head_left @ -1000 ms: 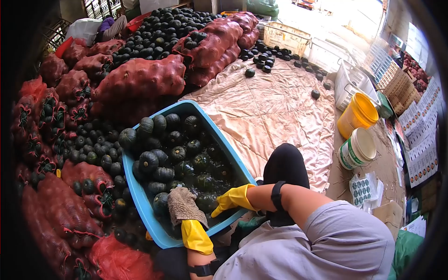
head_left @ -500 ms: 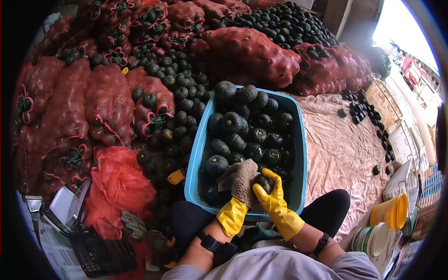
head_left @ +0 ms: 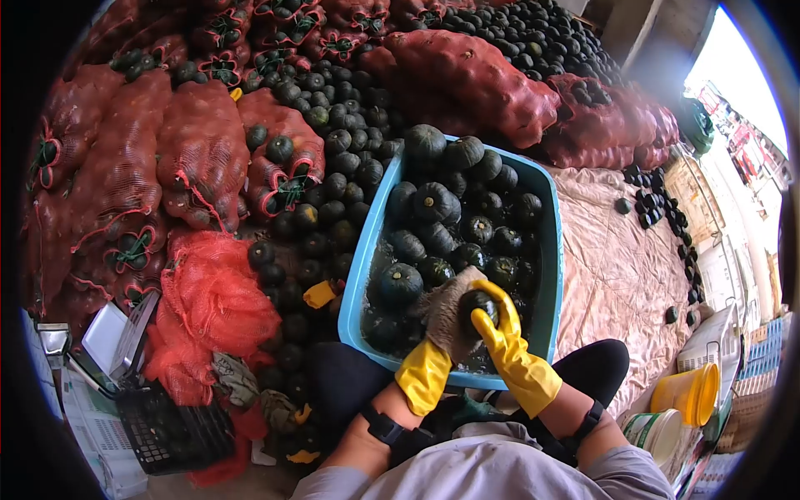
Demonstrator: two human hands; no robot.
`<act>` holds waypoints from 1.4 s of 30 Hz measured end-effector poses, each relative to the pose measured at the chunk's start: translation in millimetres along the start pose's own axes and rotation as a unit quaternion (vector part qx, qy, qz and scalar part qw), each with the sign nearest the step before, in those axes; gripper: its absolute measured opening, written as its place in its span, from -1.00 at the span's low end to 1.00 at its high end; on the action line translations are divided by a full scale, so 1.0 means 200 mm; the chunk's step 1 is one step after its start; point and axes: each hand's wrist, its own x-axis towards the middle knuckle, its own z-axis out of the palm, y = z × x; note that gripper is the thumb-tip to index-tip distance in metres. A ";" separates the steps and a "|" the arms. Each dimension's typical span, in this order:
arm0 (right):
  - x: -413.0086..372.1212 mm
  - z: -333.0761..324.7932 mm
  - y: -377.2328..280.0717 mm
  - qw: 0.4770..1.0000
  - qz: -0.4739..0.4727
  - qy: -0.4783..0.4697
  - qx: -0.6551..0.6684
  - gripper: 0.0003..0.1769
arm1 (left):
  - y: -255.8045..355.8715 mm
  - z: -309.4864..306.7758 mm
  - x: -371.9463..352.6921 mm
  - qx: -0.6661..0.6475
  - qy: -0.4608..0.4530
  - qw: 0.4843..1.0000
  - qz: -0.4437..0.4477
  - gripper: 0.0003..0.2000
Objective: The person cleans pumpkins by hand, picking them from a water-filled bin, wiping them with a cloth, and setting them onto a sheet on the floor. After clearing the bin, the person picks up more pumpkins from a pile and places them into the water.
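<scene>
My right hand (head_left: 508, 337), in a yellow rubber glove, is closed around a small dark green pumpkin (head_left: 482, 305). Against the pumpkin's left side presses a wet brown cloth (head_left: 448, 312), held by my left hand (head_left: 423, 375). That hand also wears a yellow glove; the cloth covers its fingers. Both hands are over the near end of a blue plastic tub (head_left: 353, 292). Water and several dark green pumpkins (head_left: 436, 202) fill the tub, some piled above its far rim.
Full red mesh sacks (head_left: 200, 162) stand at the left and back. Loose pumpkins (head_left: 333, 175) lie beside the tub. A beige sheet (head_left: 608, 275) spreads on the right, with a yellow bucket (head_left: 685, 393) and white bucket (head_left: 652, 435) near it. A black crate (head_left: 175, 429) sits lower left.
The view has shifted a little. My right hand has turned the pumpkin, showing more of it above the fingers, and the cloth has moved along its side.
</scene>
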 end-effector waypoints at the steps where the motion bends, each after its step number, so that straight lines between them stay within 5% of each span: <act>1: -0.02 -0.02 -0.04 0.998 0.012 -0.049 0.031 -0.33 | 0.01 -0.04 -0.03 0.227 0.019 0.966 0.126 -0.66; 2: 0.00 -0.04 -0.07 0.993 0.019 -0.099 0.061 -0.35 | 0.00 -0.03 -0.04 0.249 0.055 0.958 0.131 -0.69; 3: 0.03 -0.05 -0.08 0.998 -0.024 -0.008 -0.049 -0.42 | 0.00 -0.01 -0.03 0.270 0.095 0.948 0.138 -0.72; 4: 0.07 -0.06 0.06 0.980 -0.049 0.054 -0.183 -0.47 | 0.01 0.03 0.00 -0.042 0.062 0.995 -0.059 -0.71; 5: 0.06 0.01 -0.04 0.976 -0.059 0.064 -0.202 -0.48 | 0.01 0.07 0.03 -0.349 0.155 0.892 -0.240 -0.69; 6: 0.05 0.10 -0.14 0.970 -0.070 0.074 -0.220 -0.49 | 0.01 0.05 0.07 -0.053 0.091 0.982 -0.157 -0.71; 7: 0.00 0.13 -0.19 0.967 -0.078 0.090 -0.225 -0.47 | 0.00 -0.02 0.08 0.250 0.015 0.966 -0.060 -0.73; 8: -0.02 0.10 -0.18 0.964 -0.113 0.057 -0.236 -0.51 | -0.03 -0.09 0.07 0.524 -0.066 0.848 0.044 -0.73; 10: -0.06 0.09 -0.31 0.988 0.144 0.022 0.056 -0.61 | -0.20 -0.23 0.08 0.441 -0.079 0.868 0.214 -0.61; 11: -0.04 0.07 -0.21 0.931 0.208 0.043 0.297 -0.67 | -0.15 -0.17 0.02 0.423 -0.004 0.894 0.145 -0.58; 12: -0.01 0.10 -0.09 0.890 0.174 0.090 0.412 -0.64 | -0.10 -0.09 -0.04 0.402 0.069 0.910 0.073 -0.54; 14: 0.02 0.18 -0.05 0.869 0.150 0.220 0.417 -0.60 | -0.08 0.02 -0.03 0.339 0.148 0.926 0.081 -0.50; 16: 0.04 0.11 0.00 0.987 0.111 0.112 0.022 -0.31 | -0.11 0.00 -0.05 0.395 0.130 0.905 0.088 -0.45; 18: 0.03 -0.05 -0.17 0.971 -0.038 -0.080 -0.222 -0.15 | -0.17 -0.11 -0.06 0.469 0.066 0.873 0.119 -0.46; 20: -0.01 -0.06 -0.29 0.971 0.008 -0.114 -0.211 -0.17 | -0.23 -0.21 -0.01 0.416 0.024 0.894 0.162 -0.60; 21: -0.01 -0.08 -0.27 0.983 0.149 -0.111 -0.002 -0.16 | -0.08 -0.20 0.03 0.324 -0.029 0.940 0.102 -0.78; 22: 0.00 -0.10 -0.21 0.934 0.274 -0.101 0.206 -0.14 | -0.01 -0.17 0.01 0.263 -0.024 0.962 0.077 -0.84; 23: -0.04 -0.02 -0.09 0.849 0.359 0.005 0.389 -0.19 | -0.16 -0.16 0.04 0.336 0.038 0.932 0.128 -0.85; 24: -0.05 0.04 -0.07 0.872 0.346 0.060 0.341 -0.19 | -0.32 -0.13 0.07 0.406 0.102 0.890 0.179 -0.86; 25: -0.07 0.10 -0.04 0.890 0.335 0.114 0.287 -0.20 | -0.29 -0.06 0.02 0.143 0.180 0.973 0.013 -0.81; 26: -0.06 0.13 -0.01 0.862 0.350 0.155 0.332 -0.18 | -0.21 -0.04 -0.03 0.355 0.198 0.905 0.127 -0.79; 27: -0.05 0.06 0.02 0.961 0.261 0.041 0.078 -0.14 | -0.22 -0.06 -0.02 0.412 0.157 0.888 0.130 -0.77; 28: -0.07 -0.02 0.14 0.979 0.091 -0.026 -0.180 -0.12 | -0.23 -0.08 -0.02 0.468 0.113 0.866 0.134 -0.75; 30: -0.02 -0.07 -0.19 0.965 0.021 -0.108 -0.237 -0.10 | -0.13 -0.13 0.00 0.504 0.019 0.861 0.062 -0.64; 32: -0.04 -0.09 -0.22 0.982 0.032 -0.116 -0.147 -0.14 | -0.10 -0.19 0.03 0.446 -0.018 0.888 0.108 -0.64; 34: -0.06 -0.08 -0.05 0.966 0.151 -0.095 0.185 -0.25 | -0.01 -0.18 0.01 0.371 -0.018 0.923 0.104 -0.64; 35: -0.06 -0.04 -0.12 0.926 0.278 -0.034 0.254 -0.34 | -0.03 -0.12 0.00 0.337 0.030 0.937 0.084 -0.65; 36: -0.05 -0.01 -0.03 0.921 0.289 0.012 0.261 -0.37 | -0.08 -0.07 -0.01 0.339 0.077 0.933 0.092 -0.64; 38: 0.01 0.02 0.10 0.961 0.269 0.063 0.000 -0.45 | -0.15 0.02 -0.03 0.375 0.168 0.905 0.109 -0.63; 40: 0.01 0.07 0.14 0.958 0.089 0.158 -0.221 -0.46 | -0.20 0.04 -0.02 0.418 0.184 0.884 0.097 -0.68; 42: -0.05 0.14 0.11 0.951 -0.033 0.167 -0.257 -0.38 | -0.26 0.03 0.00 0.459 0.156 0.874 0.042 -0.71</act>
